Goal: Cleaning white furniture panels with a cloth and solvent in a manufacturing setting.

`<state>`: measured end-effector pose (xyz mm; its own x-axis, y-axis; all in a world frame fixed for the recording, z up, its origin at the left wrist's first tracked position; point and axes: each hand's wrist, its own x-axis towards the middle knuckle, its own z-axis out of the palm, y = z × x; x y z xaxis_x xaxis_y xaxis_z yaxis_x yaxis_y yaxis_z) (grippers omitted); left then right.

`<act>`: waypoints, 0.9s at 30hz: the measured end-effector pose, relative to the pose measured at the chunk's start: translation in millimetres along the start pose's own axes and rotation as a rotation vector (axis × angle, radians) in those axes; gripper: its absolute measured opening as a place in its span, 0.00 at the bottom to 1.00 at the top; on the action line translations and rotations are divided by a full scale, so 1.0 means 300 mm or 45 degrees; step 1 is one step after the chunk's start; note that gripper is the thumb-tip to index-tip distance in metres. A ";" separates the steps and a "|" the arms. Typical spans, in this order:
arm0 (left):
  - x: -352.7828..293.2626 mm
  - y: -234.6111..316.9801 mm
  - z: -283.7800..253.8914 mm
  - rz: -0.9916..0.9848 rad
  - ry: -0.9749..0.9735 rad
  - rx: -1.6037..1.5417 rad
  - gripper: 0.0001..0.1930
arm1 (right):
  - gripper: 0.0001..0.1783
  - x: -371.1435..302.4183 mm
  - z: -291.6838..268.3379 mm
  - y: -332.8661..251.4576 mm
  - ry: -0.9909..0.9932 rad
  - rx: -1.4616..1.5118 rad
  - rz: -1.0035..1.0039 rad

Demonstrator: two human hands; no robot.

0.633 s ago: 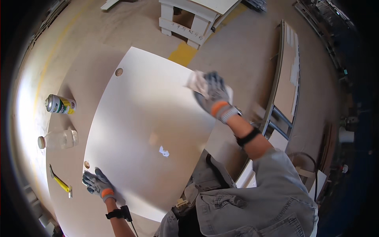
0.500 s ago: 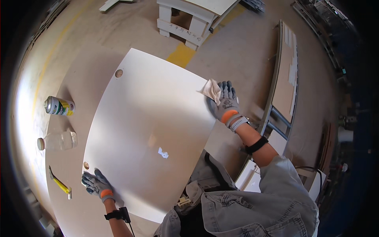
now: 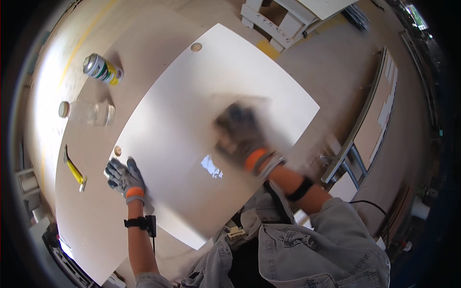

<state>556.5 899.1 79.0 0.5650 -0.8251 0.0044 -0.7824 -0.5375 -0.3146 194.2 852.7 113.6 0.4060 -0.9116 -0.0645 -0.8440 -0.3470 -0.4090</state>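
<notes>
A smooth white panel (image 3: 168,110) with two round holes near its left edge lies in front of me on a larger beige board. My left hand (image 3: 126,177), in a grey glove with an orange cuff, lies open and flat on the panel's lower left edge, below the nearer hole. Over the middle right of the panel, my right hand (image 3: 238,132), gloved alike, is smeared by motion. A pale blur shows by its fingers; whether that is the cloth cannot be made out. An irregular bright patch (image 3: 211,166) shows on the panel nearer me.
On the beige board (image 3: 96,221), left of the panel, are a spray can (image 3: 103,69), a clear bottle (image 3: 89,113) with a pale cap and a yellow-handled knife-like tool (image 3: 74,170). A white stand (image 3: 273,24) is at the back; a metal-framed rack (image 3: 365,120) stands right.
My right hand has moved left and inward from the panel's right edge, where a crumpled cloth showed beside its fingers. My left hand stays at the lower left edge. The whole view has shifted.
</notes>
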 end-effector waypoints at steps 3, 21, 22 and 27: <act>0.003 0.017 0.007 0.027 -0.004 -0.064 0.37 | 0.30 -0.097 0.300 -0.388 -0.087 0.252 -0.652; -0.041 -0.074 0.024 0.004 0.101 -0.239 0.32 | 0.28 0.147 0.308 -0.465 -0.094 0.064 -1.084; -0.032 -0.122 0.034 0.131 0.070 -0.415 0.31 | 0.28 0.101 0.306 -0.492 -0.248 0.034 -1.084; -0.331 -0.308 0.039 -0.392 -0.415 -1.164 0.22 | 0.37 0.289 0.044 0.080 0.127 -0.260 -0.278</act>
<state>575.8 1032.7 96.6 0.7126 -0.6143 -0.3389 -0.4143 -0.7583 0.5033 213.7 768.2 86.1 0.5573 -0.8244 0.0986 -0.7978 -0.5646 -0.2116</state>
